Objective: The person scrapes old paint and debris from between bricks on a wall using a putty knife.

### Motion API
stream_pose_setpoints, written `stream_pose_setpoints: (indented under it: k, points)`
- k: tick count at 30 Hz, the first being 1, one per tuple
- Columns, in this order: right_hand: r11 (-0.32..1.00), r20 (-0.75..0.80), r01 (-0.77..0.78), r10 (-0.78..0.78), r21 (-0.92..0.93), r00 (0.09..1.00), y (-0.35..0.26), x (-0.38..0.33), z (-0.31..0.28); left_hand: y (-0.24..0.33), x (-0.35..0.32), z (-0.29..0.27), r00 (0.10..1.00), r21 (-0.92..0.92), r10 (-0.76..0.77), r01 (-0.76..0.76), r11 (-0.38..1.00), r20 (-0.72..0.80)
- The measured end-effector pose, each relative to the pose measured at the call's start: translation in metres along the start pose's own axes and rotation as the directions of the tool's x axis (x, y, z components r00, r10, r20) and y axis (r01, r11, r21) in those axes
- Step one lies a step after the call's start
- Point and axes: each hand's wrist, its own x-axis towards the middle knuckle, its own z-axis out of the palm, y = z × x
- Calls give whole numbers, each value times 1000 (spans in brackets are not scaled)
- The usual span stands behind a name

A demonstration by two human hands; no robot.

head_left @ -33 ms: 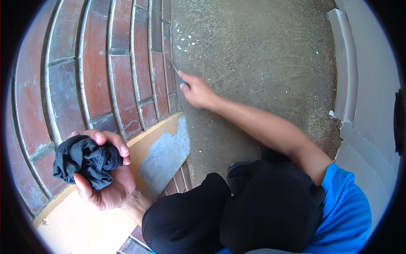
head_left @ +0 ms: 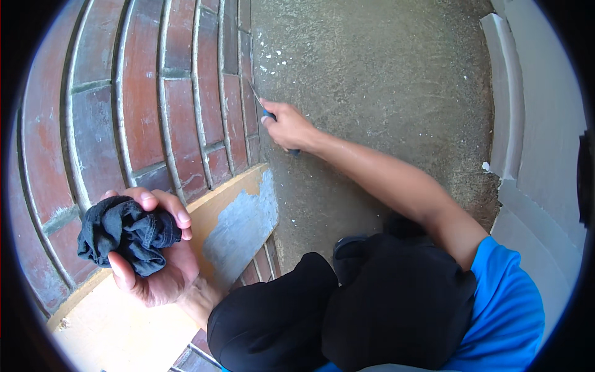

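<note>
My left hand (head_left: 162,273) cups a crumpled black cloth (head_left: 127,237), palm up, with fingers and thumb bent around it. It is held in front of the brick wall (head_left: 141,93), above a pale ledge. My right hand (head_left: 286,126) is closed around a thin-bladed tool (head_left: 268,114) with a blue and dark handle. Its narrow metal blade points up and left to the wall's lower edge, where wall and floor meet. Whether the tip touches the bricks I cannot tell. The handle's dark end sticks out below my fist.
The rough grey-brown concrete floor (head_left: 372,80) has white flakes (head_left: 273,57) scattered near the wall. A ledge (head_left: 245,214) with a worn grey patch juts out beside my left forearm. A pale wall with a raised strip (head_left: 505,93) runs along the right. My black-clad knees (head_left: 396,304) are below.
My right hand has shifted slightly, and the tool's tip sits a little higher along the wall's edge. The handle's end now shows below the fist. My left hand and the cloth stay put.
</note>
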Motion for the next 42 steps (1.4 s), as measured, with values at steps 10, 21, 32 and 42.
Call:
stream_pose_setpoints:
  k: [10,21,32,42]
  points:
    - [980,-21,150,-154,-128,988,35,-50,44,2,-3,-1,1000,-57,-26,25,998,-16]
    - [936,34,284,-284,-205,958,22,-18,34,19,-6,2,998,-5,-7,6,1000,-66]
    - [973,-41,157,-166,-171,985,-29,58,-7,17,-8,1,998,-1,-32,32,999,-49]
    - [985,73,159,-154,-65,985,43,-62,52,11,-2,4,999,-16,-36,37,999,31]
